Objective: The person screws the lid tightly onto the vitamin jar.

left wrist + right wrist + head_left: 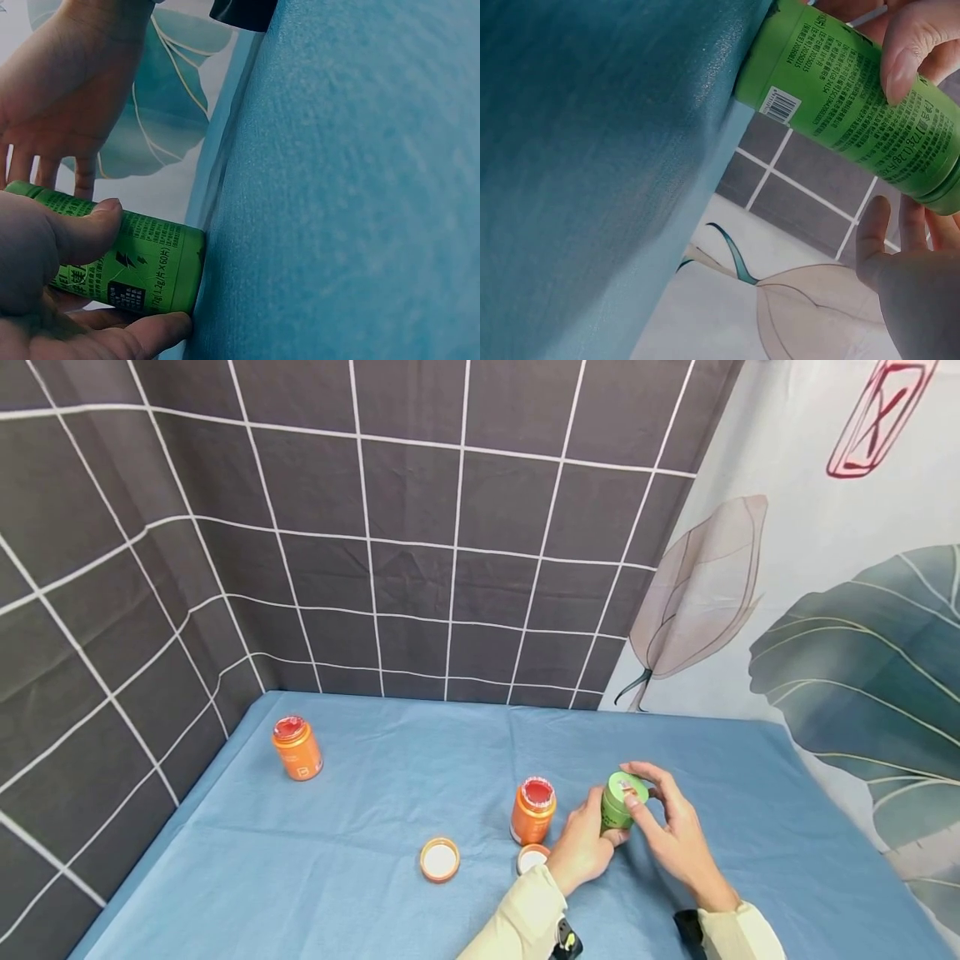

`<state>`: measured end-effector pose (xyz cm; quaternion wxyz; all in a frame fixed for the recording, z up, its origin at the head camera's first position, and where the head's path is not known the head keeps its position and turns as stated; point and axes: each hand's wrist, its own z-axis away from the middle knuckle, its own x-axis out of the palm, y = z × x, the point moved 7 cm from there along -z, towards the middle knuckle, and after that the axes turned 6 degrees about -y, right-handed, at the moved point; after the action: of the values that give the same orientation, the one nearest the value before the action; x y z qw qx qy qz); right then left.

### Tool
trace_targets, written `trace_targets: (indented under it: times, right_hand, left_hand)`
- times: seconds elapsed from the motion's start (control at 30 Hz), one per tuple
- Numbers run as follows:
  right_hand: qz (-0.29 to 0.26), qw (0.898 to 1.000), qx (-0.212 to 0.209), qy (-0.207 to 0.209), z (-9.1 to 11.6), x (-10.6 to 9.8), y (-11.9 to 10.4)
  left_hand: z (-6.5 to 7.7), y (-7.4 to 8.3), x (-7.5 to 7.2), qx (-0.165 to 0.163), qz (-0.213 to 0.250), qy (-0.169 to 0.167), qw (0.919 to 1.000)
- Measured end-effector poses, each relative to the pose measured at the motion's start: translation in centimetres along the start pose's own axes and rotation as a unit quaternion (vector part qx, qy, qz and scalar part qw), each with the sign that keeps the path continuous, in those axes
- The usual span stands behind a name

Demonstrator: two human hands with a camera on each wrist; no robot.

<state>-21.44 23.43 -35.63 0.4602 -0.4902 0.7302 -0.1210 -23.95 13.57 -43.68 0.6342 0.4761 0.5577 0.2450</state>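
Observation:
A green bottle (614, 815) with printed text stands close over the blue cloth, its green lid (621, 782) uppermost. My left hand (582, 850) grips the body, the thumb (97, 229) lying across the printed side. From the right, my right hand (681, 839) holds the lid between thumb and forefinger; its other fingers (874, 225) spread beside the bottle. Left of my hands, an orange bottle (533, 812) stands uncapped, a red inside showing at its mouth. One orange-rimmed cap (533, 857) lies in front of it, partly hidden by my left hand.
Another uncapped orange bottle (298, 749) stands at the back left of the blue cloth (352, 793). A second orange-rimmed cap (439, 860) lies inside up near the middle. Behind rises a dark gridded curtain (412, 568), with a leaf-patterned sheet (720, 610) on the right.

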Motion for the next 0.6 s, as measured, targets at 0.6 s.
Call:
trace_targets:
  times: [0.6]
  right_hand:
    - [0.004, 1.000, 0.014, 0.016, 0.2, -0.1, 1.2]
  left_hand:
    - [0.0, -0.1, 0.0, -0.002, -0.001, 0.001, 1.0000]
